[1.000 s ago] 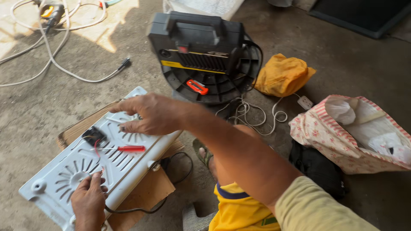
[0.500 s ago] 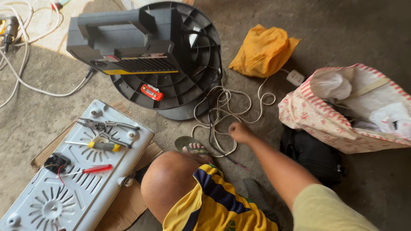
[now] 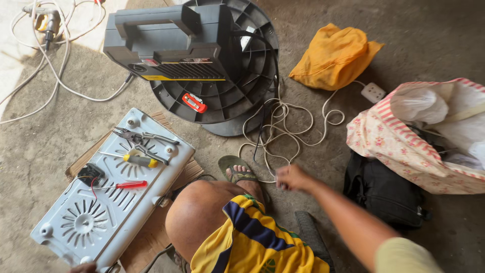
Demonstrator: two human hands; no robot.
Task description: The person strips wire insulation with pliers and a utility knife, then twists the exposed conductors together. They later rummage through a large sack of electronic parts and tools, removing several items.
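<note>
My right hand (image 3: 293, 178) is curled into a blurred fist at the near edge of a tangled white cord (image 3: 283, 126) on the concrete floor, and a loop of the cord seems to run into it. Only a sliver of my left hand (image 3: 83, 267) shows at the bottom edge, against the near end of a white vented appliance panel (image 3: 86, 222). On the panel lie pliers (image 3: 139, 136), a yellow-handled screwdriver (image 3: 137, 160), a red-handled screwdriver (image 3: 129, 185) and a small black part (image 3: 91, 173). My bent knee (image 3: 202, 212) and sandalled foot (image 3: 237, 171) sit between the hands.
The panel rests on cardboard (image 3: 151, 237). Behind it stands a dark grey box with a handle (image 3: 166, 45) on a round black base (image 3: 232, 101). An orange cloth (image 3: 336, 55), a white socket block (image 3: 373, 92), a floral bag (image 3: 399, 146) and a black bag (image 3: 384, 189) lie to the right. White cables (image 3: 60, 76) trail at top left.
My right hand left the white panel, swung right to the cord tangle, and has now drawn back slightly toward me. The view shifted right, and my left hand slipped nearly out of frame.
</note>
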